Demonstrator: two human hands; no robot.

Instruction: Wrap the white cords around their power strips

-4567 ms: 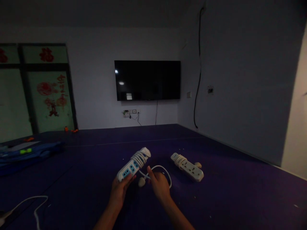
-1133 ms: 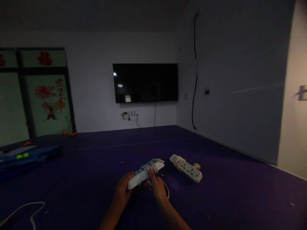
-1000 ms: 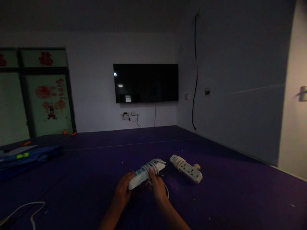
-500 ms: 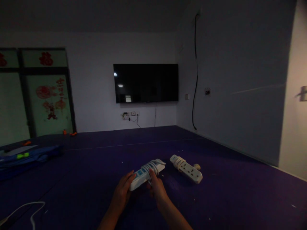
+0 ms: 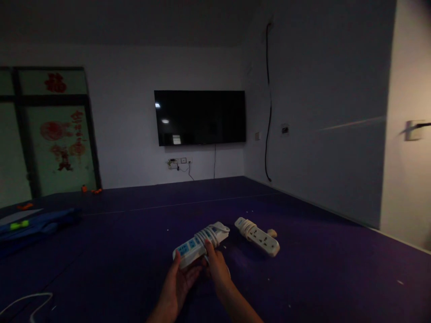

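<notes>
Both hands are at a white power strip (image 5: 190, 253) with blue-backed sockets, its white cord (image 5: 207, 235) wound round the far end. My left hand (image 5: 180, 280) holds the near end, thumb against its side and fingers spread underneath. Over the wound part, my right hand (image 5: 215, 264) grips the strip and cord, thumb on top; a bit of cord hangs beside that hand. A second white power strip (image 5: 264, 241), also wrapped with its cord, lies to the right on the purple surface, touched by neither hand. Its plug (image 5: 272, 233) rests behind it.
The purple floor (image 5: 303, 278) carries small white scraps. Blue cloth (image 5: 50, 224) with a yellow-green item (image 5: 19, 225) lies at left, a white cable (image 5: 33, 296) at lower left. Small orange things (image 5: 97, 191) sit near the door. A television (image 5: 202, 117) hangs on the far wall.
My left hand has shifted from gripping over the near end to supporting it from below, with its fingers opened under it. The strip is tilted so its sockets show more. The view has turned slightly right.
</notes>
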